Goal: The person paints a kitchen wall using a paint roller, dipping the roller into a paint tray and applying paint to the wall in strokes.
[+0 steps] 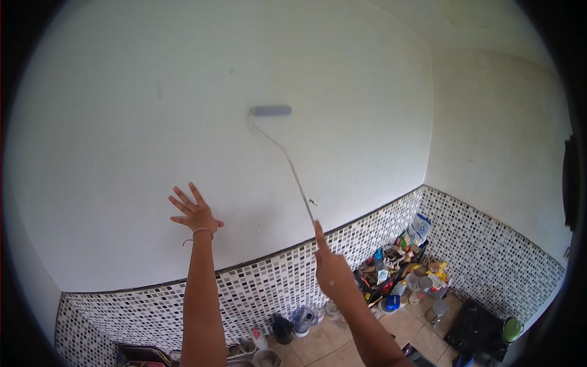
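Note:
My left hand (195,215) lies spread against the white wall (122,153), fingers apart, with a thin bracelet at the wrist. My right hand (332,269) is wrapped round the handle end of a paint roller, its index finger stretched along the rod; the handle itself is hidden by the hand. From there the thin bent rod runs up and left to the grey-blue roller (272,111), which is level and against the wall above and to the right of my left hand.
Mosaic tiles (263,281) cover the lower wall. Below stand a blender jug (304,319), a dark container (282,329), a black crate of packets and bottles (367,278), a black stove (476,330) and a green pot (512,329). A small fixture (313,202) sticks out beside the rod.

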Tool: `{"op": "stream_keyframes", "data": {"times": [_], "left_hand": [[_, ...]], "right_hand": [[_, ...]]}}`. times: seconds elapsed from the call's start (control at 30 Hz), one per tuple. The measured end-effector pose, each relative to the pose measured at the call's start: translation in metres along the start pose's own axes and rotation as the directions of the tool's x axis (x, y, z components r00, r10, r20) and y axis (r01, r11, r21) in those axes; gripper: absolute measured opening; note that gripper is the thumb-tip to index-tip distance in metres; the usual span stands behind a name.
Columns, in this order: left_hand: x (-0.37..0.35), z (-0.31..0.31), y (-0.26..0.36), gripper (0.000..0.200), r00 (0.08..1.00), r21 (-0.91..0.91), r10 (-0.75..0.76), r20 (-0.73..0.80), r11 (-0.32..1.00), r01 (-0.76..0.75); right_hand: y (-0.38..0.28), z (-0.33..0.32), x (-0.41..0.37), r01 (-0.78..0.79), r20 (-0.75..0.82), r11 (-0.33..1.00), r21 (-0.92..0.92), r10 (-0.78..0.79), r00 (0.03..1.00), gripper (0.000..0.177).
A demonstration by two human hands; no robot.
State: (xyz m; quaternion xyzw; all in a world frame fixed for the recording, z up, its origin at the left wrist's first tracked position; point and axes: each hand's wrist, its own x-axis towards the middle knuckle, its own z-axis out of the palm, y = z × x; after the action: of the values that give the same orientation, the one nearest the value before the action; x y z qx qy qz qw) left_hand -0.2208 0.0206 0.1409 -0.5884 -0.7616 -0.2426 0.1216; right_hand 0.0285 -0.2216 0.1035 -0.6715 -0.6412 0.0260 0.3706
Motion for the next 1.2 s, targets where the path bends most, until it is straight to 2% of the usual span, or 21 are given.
{"op": "stream_keyframes", "data": {"times": [0.1, 0.2, 0.37, 0.43, 0.47, 0.57, 0.6, 0.63, 0.7, 0.73, 0.77, 0.83, 0.87, 0.93, 1.0, 1.07, 1.2], "left_hand": [[-0.001, -0.002, 0.000, 0.161, 1.000, -0.008, 0.000, 0.009, 1.000, 0.000], [0.000, 0.000, 0.002, 0.161, 1.000, -0.007, -0.017, 0.007, 1.000, 0.017], [-0.005, -0.005, 0.002, 0.157, 1.000, 0.035, -0.017, 0.020, 0.999, 0.017], [-0.004, -0.008, 0.005, 0.157, 0.999, 0.042, -0.023, 0.022, 0.999, 0.022], [-0.004, -0.007, 0.007, 0.157, 0.999, 0.050, -0.032, 0.027, 0.998, 0.031], [-0.005, -0.008, 0.006, 0.157, 0.999, 0.068, -0.038, 0.036, 0.997, 0.035], [-0.005, -0.008, 0.007, 0.157, 0.999, 0.070, -0.035, 0.036, 0.997, 0.032], [-0.005, -0.008, 0.008, 0.158, 0.999, 0.066, -0.038, 0.034, 0.997, 0.036], [-0.005, -0.008, 0.009, 0.160, 0.999, 0.063, -0.044, 0.030, 0.997, 0.042], [-0.004, -0.008, 0.008, 0.160, 0.999, 0.062, -0.038, 0.025, 0.997, 0.037], [-0.003, -0.007, 0.007, 0.159, 0.999, 0.061, -0.034, 0.022, 0.998, 0.033], [-0.005, -0.004, 0.008, 0.159, 0.999, 0.053, -0.035, 0.023, 0.998, 0.034], [-0.005, -0.004, 0.007, 0.159, 0.999, 0.057, -0.033, 0.022, 0.998, 0.032], [-0.003, -0.005, 0.008, 0.159, 0.999, 0.067, -0.033, 0.022, 0.997, 0.032], [-0.003, -0.004, 0.009, 0.159, 0.999, 0.063, -0.042, 0.031, 0.997, 0.040], [-0.004, -0.006, 0.008, 0.157, 0.999, 0.055, -0.032, 0.029, 0.998, 0.031], [-0.004, -0.006, 0.007, 0.155, 0.999, 0.051, -0.025, 0.033, 0.998, 0.024]], "right_hand": [[-0.001, -0.018, 0.012, 0.118, -0.085, 0.990, 0.077, -0.112, 0.990, 0.066], [0.014, -0.019, 0.009, 0.196, -0.231, 0.944, 0.266, -0.135, 0.964, 0.062], [0.036, -0.036, 0.003, 0.162, -0.274, 0.981, 0.105, -0.128, 0.953, 0.065], [0.038, -0.061, 0.015, 0.154, -0.214, 0.987, 0.046, -0.141, 0.967, 0.065], [0.036, -0.072, 0.022, 0.102, -0.152, 0.995, 0.016, -0.098, 0.983, 0.063], [0.032, -0.097, 0.047, 0.156, -0.162, 0.987, 0.030, -0.149, 0.976, 0.060], [0.033, -0.103, 0.061, 0.265, -0.237, 0.964, 0.018, -0.253, 0.938, 0.057], [0.021, -0.119, 0.070, 0.244, -0.214, 0.969, 0.026, -0.233, 0.949, 0.057], [0.010, -0.139, 0.102, 0.349, -0.312, 0.933, -0.087, -0.358, 0.880, 0.056], [-0.006, -0.154, 0.116, 0.325, -0.304, 0.938, -0.119, -0.346, 0.888, 0.055], [-0.014, -0.162, 0.139, 0.368, -0.353, 0.909, -0.197, -0.416, 0.838, 0.053], [-0.060, -0.191, 0.175, 0.288, -0.333, 0.955, -0.074, -0.295, 0.896, 0.055], [-0.093, -0.212, 0.181, 0.205, -0.301, 0.978, 0.034, -0.186, 0.935, 0.055], [-0.138, -0.252, 0.209, 0.137, -0.244, 0.988, -0.070, -0.150, 0.958, 0.057], [-0.168, -0.278, 0.235, 0.114, -0.302, 0.988, -0.101, -0.140, 0.943, 0.057], [-0.192, -0.303, 0.217, 0.027, -0.291, 0.986, -0.166, -0.076, 0.954, 0.038], [-0.196, -0.309, 0.206, -0.045, -0.340, 0.985, -0.164, -0.013, 0.940, 0.036]]}}
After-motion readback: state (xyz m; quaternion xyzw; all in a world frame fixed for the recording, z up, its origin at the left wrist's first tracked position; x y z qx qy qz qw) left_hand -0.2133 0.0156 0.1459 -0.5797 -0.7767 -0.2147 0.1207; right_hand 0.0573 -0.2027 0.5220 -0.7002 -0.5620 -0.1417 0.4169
